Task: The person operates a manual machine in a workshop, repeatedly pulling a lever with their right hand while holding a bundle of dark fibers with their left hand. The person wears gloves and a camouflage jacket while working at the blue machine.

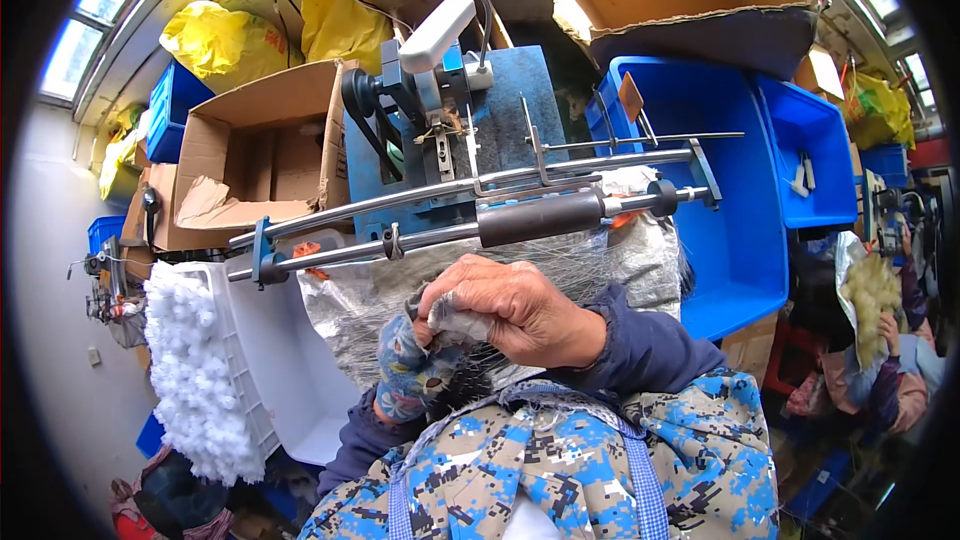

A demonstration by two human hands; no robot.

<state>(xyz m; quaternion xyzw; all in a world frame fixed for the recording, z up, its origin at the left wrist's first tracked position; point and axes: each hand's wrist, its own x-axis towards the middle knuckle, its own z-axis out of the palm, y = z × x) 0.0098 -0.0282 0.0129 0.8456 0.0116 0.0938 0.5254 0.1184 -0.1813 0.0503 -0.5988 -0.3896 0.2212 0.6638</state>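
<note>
My two hands meet in front of the machine's rails, over a silvery sheet (350,310) strewn with thin wire-like strands. My left hand (408,365) wears a blue patterned fabric covering, and its fingers are mostly hidden. My bare right hand (520,312) is closed, its fingers pinching a worn grey cloth (460,320) at the left hand's fingertips. Whether that cloth belongs to the left hand's covering I cannot tell. Just beyond the hands lies a dark roller (540,217) on a metal bar, part of a blue machine (520,90).
A white crate (235,360) at the left carries fluffy white tufted pieces (190,370). Cardboard boxes (250,100) stand behind. A large blue bin (735,190) and a smaller blue tray (815,140) are at the right. Another person (890,360) handles a yellowish bristly bundle at the far right.
</note>
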